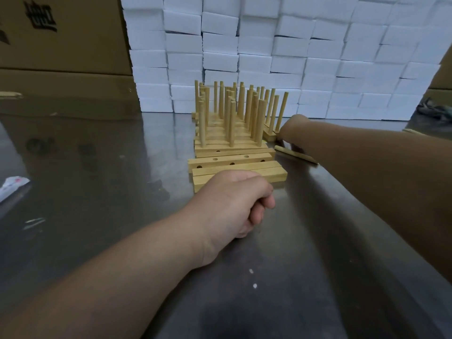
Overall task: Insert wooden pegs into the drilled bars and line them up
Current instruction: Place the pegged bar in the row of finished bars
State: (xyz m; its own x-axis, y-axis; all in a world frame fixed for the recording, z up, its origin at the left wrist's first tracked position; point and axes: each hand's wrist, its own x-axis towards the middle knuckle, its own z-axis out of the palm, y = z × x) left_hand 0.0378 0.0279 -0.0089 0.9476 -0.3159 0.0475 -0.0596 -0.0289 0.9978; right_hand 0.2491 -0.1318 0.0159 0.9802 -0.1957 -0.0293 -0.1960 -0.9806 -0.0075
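Observation:
Several drilled wooden bars (230, 160) lie side by side on the metal table. The far ones hold upright wooden pegs (260, 123); the nearest bars (276, 176) show empty holes or plain faces. My left hand (234, 204) is curled into a fist on the table, its knuckles against the nearest bar, and nothing shows in it. My right hand (292, 130) reaches down just right of the bars. Its fingertips close round the left end of a loose peg (305, 156) lying on the table. The wrist hides most of that hand.
A wall of stacked white foam blocks (269, 52) stands right behind the bars. Cardboard boxes (61, 45) fill the back left. A white wrapper (12, 187) lies at the left edge. Another wooden stick (413, 131) lies at the far right.

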